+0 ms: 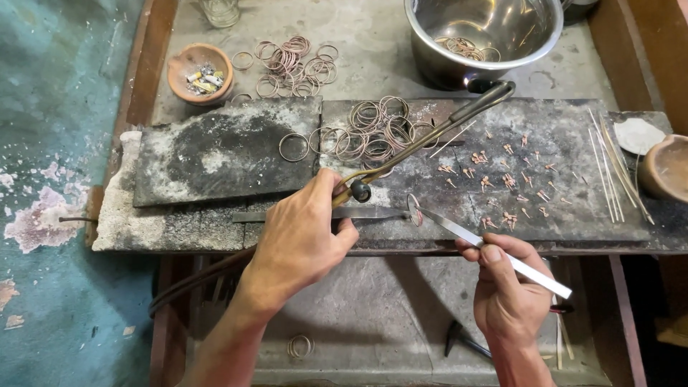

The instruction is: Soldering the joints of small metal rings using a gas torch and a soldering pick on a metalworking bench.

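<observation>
Brass torch (423,140) gripped in left hand (301,240) at centre frame, right hand (505,287) pinching steel tweezers (487,244) on a copper ring (413,208), loose rings (373,132) on charred slab (545,165) above

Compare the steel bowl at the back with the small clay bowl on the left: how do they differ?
The steel bowl is shiny metal, while the clay bowl is matte terracotta. The steel bowl is clearly larger and deeper than the clay bowl. The steel bowl holds thin wire rings; the clay bowl holds small mixed bits, whitish and yellow. Both are round, upright and stand behind the dark slabs.
</observation>
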